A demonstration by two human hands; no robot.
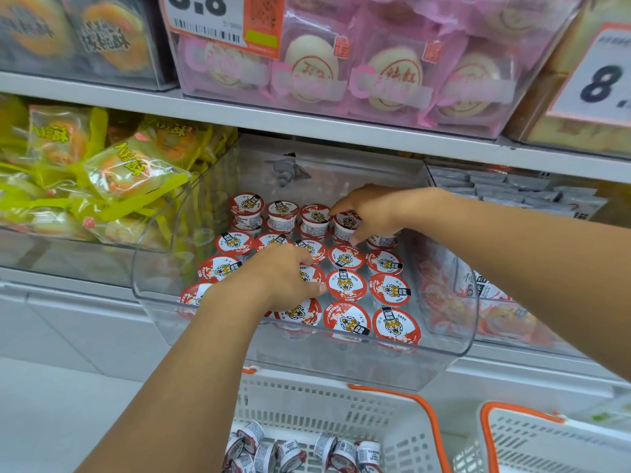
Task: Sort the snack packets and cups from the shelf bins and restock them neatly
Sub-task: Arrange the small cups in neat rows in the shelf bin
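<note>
A clear plastic bin (444, 353) juts out from the lower shelf and holds several small cups with red and white tiger lids (346, 285) standing in rows. My left hand (283, 278) lies over the cups in the middle of the bin, fingers curled down on a lid. My right hand (368, 209) reaches to the back row, its fingers curled round a cup (345, 227) there. Below, a white basket with orange rim (307, 397) holds several more of the same cups (338, 450) lying on their sides.
Left of the bin is a bin of yellow snack packets (112, 172). To its right stand bins of grey packets (512, 189) and red-and-white packets (491, 302). The shelf above carries pink pastry packs (386, 73) and price tags. A second white basket (546, 438) sits at lower right.
</note>
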